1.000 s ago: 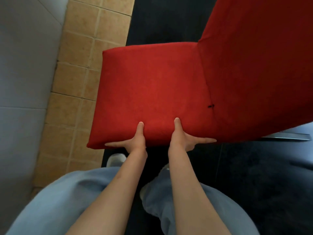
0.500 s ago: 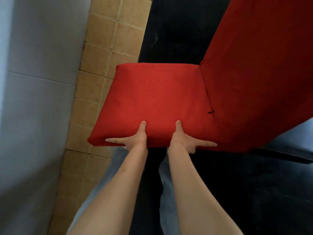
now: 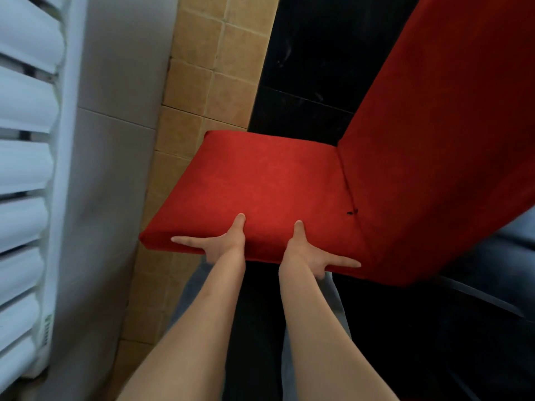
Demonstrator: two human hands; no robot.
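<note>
Head view looks down on both hands holding the near edge of the red cushion (image 3: 260,183), which hangs in the air mid-frame over the line where the tan floor tiles (image 3: 197,82) meet the black floor (image 3: 304,68). The left hand (image 3: 224,244) has its thumb laid on top and its forefinger stretched leftward along the edge. The right hand (image 3: 308,253) mirrors it, forefinger pointing right. The other fingers are hidden beneath, so each grip appears to pinch the edge between thumb and underside. To carry it well, both thumbs should probably press evenly so the flat section stays level. The hands sit close together, and the hinged panel (image 3: 448,140) rising toward the upper right likely pulls that side down and could twist the load. The left corner is best kept off the white radiator (image 3: 26,169) at the left edge. The cushion is bright red with a suede-like nap, thick and square-edged. A small dark mark sits at the near end of the fold.
</note>
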